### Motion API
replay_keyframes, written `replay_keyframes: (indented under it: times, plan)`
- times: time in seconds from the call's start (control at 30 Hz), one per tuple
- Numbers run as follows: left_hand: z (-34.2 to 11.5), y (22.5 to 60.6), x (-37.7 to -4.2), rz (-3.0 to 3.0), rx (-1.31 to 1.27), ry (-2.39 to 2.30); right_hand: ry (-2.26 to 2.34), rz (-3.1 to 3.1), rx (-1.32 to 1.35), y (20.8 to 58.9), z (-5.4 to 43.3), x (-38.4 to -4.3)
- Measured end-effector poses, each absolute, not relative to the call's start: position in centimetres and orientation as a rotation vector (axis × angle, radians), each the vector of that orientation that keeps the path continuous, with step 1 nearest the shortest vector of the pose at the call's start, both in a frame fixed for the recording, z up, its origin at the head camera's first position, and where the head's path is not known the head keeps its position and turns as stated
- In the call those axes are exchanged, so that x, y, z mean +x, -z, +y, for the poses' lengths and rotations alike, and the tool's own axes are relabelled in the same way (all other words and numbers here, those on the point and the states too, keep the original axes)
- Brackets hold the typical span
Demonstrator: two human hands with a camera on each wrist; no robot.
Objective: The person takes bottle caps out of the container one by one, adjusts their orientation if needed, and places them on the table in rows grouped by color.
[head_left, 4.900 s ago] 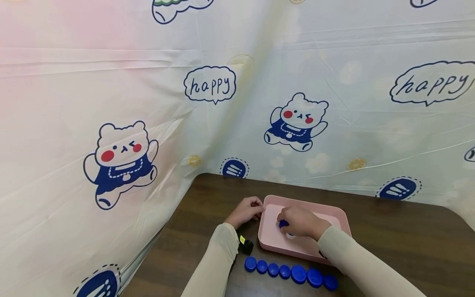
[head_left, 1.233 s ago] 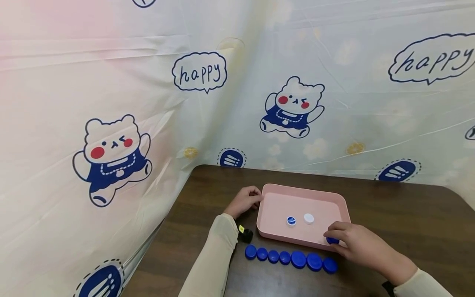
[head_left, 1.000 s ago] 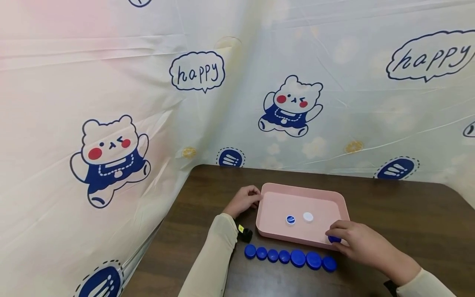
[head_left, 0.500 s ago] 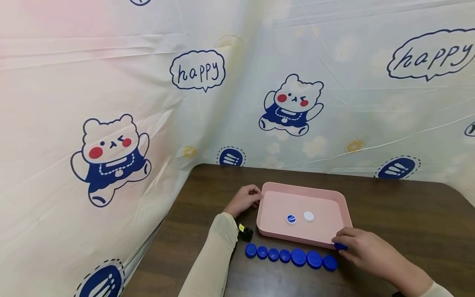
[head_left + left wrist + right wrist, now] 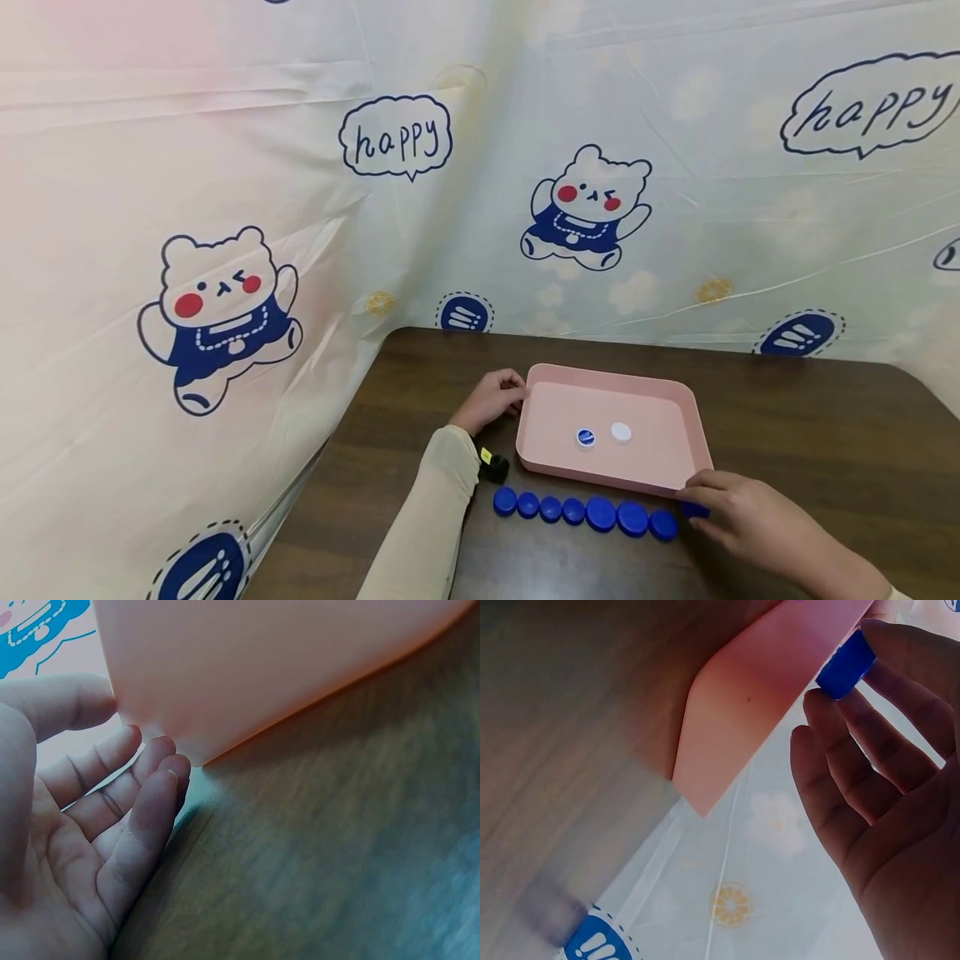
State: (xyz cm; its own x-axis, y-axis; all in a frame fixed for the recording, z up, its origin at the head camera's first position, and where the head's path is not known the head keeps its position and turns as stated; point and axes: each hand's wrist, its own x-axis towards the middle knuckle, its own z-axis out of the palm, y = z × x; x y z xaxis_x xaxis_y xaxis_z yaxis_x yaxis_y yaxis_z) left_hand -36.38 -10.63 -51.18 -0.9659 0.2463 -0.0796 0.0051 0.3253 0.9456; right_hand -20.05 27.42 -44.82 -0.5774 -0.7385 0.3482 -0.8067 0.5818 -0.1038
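Note:
My right hand (image 5: 757, 517) pinches a blue bottle cap (image 5: 846, 666) between thumb and fingers, just outside the near right corner of the pink tray (image 5: 660, 483). The cap is partly hidden by the fingers in the head view. To its left, a row of several blue bottle caps (image 5: 601, 514) of differing sizes lies along the tray's near side. My left hand (image 5: 491, 398) touches the tray's left end, its fingers (image 5: 150, 810) loosely bent against the outer wall. Inside the tray sit a white cap (image 5: 621, 432) and a small white cap with a blue printed top (image 5: 586, 437).
A small black object with a yellow tag (image 5: 495, 468) is by my left wrist, near the row's left end. The dark wooden table (image 5: 825, 417) meets a printed curtain (image 5: 480, 208) at the back and left.
My right hand has carried the blue bottle cap from inside the tray over the near right rim, toward the row's right end. My left hand stays at the tray's left end.

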Motion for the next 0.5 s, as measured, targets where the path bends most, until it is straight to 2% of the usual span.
replay_keyframes:
  times: [0.5]
  plan:
    - [-10.6, 51.2, -36.4, 2.395, 0.236, -1.687, -0.421, -2.586, 1.300, 46.4, 27.8, -19.9]
